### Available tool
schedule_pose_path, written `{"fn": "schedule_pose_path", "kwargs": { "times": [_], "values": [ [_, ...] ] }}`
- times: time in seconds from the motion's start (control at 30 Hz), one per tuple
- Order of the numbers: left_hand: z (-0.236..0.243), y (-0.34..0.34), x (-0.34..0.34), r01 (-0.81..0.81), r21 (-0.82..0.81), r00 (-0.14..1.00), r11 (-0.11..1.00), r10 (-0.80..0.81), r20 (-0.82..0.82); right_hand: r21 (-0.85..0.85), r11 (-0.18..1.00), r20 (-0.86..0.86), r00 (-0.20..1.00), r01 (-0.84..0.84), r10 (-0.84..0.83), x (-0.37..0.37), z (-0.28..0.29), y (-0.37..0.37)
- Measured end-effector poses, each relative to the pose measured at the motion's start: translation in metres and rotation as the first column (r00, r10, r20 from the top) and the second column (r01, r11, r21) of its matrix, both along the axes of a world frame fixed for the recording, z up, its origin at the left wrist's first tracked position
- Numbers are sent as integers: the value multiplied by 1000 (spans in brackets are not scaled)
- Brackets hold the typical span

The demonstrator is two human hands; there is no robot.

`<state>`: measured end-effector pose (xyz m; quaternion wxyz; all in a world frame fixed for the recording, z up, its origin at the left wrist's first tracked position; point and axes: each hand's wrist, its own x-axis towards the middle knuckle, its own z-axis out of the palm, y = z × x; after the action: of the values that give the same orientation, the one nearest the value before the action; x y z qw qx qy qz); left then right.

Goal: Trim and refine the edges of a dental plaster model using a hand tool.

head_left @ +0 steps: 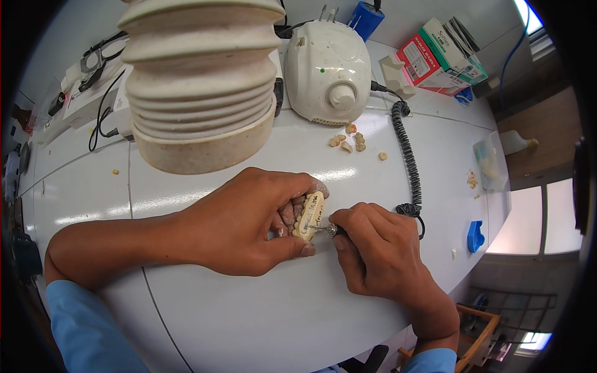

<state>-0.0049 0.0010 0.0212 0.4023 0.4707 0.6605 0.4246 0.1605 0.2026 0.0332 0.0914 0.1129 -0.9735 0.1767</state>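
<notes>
My left hand (pixel 261 217) is closed round a cream-coloured dental cast (pixel 313 211) with handwriting on its flat face. The thumb grips its near end and the fingers wrap round its far end and side. In my right hand (pixel 379 245) is a rotary handpiece (pixel 333 230), most of its body hidden by the fingers. Its thin metal bur points left and meets the near part of the cast; whether it spins cannot be seen. Pale dust covers my left fingertips.
A ribbed white suction hose (pixel 202 87) hangs over the table's far left. Behind stands a white control unit (pixel 329 74), joined to a coiled black cord (pixel 407 149). Small tooth-coloured pieces (pixel 346 147), glove boxes (pixel 435 59), a clear tub (pixel 491 161) and a blue piece (pixel 476 236) lie about.
</notes>
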Motion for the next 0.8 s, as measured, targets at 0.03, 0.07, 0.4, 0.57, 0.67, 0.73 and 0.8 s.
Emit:
{"fn": "schedule_pose_path", "kwargs": {
  "times": [0.03,0.07,0.4,0.57,0.67,0.73,0.8],
  "values": [
    [0,0,0,5,-1,1000,1000,-5,-10,-6,1000,-6,1000,10,-10,0,-1,0],
    [0,0,0,5,-1,1000,1000,-5,-9,-6,1000,-6,1000,10,-10,0,-1,0],
    [-1,0,-1,17,16,1000,1000,-17,7,-15,999,-15,999,37,-37,-1,-1,-3],
    [-1,0,-1,21,23,999,1000,-21,-30,-9,1000,-11,1000,13,-14,1,0,-3],
    [-2,0,-1,27,55,1000,998,-28,11,-25,995,-19,995,93,-94,0,-3,-3],
    [0,0,-1,17,43,1000,999,-17,-3,-9,1000,-19,999,29,-29,0,-1,-3],
    [-2,0,-1,22,44,1000,999,-22,-9,-16,999,-25,999,47,-47,0,-2,-3]
  ]
}}
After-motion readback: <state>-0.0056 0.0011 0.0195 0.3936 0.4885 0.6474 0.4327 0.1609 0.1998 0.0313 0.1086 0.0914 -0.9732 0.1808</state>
